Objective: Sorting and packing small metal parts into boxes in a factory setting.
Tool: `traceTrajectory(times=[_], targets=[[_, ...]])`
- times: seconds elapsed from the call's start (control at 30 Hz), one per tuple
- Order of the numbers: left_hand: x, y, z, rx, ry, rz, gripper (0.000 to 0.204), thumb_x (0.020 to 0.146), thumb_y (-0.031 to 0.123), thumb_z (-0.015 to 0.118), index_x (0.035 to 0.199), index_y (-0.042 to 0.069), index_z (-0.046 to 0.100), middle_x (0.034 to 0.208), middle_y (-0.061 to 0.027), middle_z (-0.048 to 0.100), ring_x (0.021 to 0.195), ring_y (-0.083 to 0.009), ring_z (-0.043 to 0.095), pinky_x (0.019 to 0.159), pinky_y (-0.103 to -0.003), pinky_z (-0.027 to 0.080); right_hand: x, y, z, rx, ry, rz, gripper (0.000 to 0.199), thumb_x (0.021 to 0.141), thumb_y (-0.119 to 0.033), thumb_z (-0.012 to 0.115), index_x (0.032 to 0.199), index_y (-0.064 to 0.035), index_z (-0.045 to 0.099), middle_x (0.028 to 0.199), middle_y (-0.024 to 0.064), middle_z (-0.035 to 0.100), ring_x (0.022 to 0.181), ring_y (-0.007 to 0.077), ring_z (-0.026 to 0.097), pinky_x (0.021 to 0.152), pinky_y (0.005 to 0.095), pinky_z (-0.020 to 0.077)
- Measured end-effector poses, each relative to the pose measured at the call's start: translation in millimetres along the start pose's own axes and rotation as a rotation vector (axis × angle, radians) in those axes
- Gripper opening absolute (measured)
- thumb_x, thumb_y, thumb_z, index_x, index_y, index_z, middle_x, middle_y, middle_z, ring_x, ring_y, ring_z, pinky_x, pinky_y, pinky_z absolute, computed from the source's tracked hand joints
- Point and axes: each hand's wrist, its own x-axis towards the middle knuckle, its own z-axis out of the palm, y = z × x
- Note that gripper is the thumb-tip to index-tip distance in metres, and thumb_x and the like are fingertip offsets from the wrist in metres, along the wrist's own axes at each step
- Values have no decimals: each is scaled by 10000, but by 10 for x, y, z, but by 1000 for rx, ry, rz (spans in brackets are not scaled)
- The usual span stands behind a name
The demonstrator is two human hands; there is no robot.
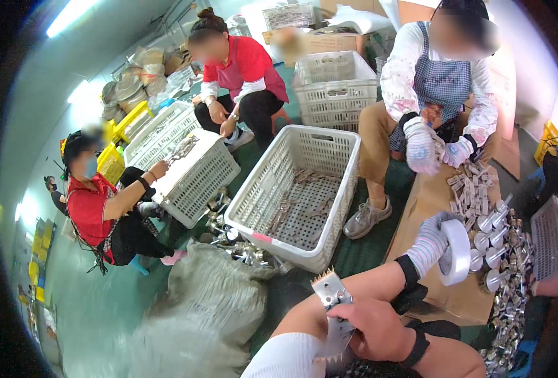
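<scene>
My left forearm, in a white sleeve, reaches across to the right. My left hand (429, 244), in a striped knit glove with a black wristband, grips a wide roll of clear-white tape (458, 255) by its edge. Lower down, my bare right hand (379, 327) is closed around a metal tape dispenser (330, 293), which has a toothed cutting edge at its upper end. More teeth show at its lower end, under the hand. The dispenser and the tape roll are apart. Beside the roll, shiny metal parts with round ends (493, 242) lie heaped on flat cardboard (427, 286).
Ahead stands a white plastic crate (253, 217) with metal pieces inside. A coworker in a checked apron (446, 79) handles parts at the cardboard. Two people in red tops (90, 211) sit by another crate (219, 167). A woven sack (209, 302) lies left; a grey basket (553, 236) stands right.
</scene>
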Motion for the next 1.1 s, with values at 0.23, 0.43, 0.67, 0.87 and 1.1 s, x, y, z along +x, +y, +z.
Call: traceTrajectory(times=[0.23,0.43,0.67,0.87,1.1], targets=[[73,71,-22,-699,-94,-295,189,796,190,516,884,51,610,798,-75,618,749,-217,580,764,-342,461,-11,61,-12,50,108,21,503,587,37,560,1074,-82,515,901,129,590,823,341,586,718,385,488],[133,21,-205,-351,-5,-60,221,829,173,458,871,-4,583,840,-160,627,776,-309,594,743,-420,488,-72,114,118,90,91,25,457,676,-8,562,1116,-28,442,979,184,534,909,360,544,754,401,464],[237,-119,-246,-594,33,-209,193,835,126,431,868,-14,560,882,-208,616,825,-362,585,742,-489,487,-96,-157,105,16,314,-68,399,659,-79,591,1048,-31,517,917,195,555,819,359,558,707,400,459],[159,-35,-239,-534,27,-212,193,827,116,443,880,-22,567,881,-209,617,821,-360,585,737,-479,487,-132,-149,139,2,252,-24,469,653,-91,601,1104,-20,493,1020,221,540,938,378,537,793,408,449],[205,-133,-264,-670,-14,-265,215,835,103,406,917,-32,553,870,-194,613,763,-324,584,712,-422,500,-111,-131,105,28,239,-7,433,646,-75,611,1062,-19,505,991,216,546,887,375,551,758,414,460]])
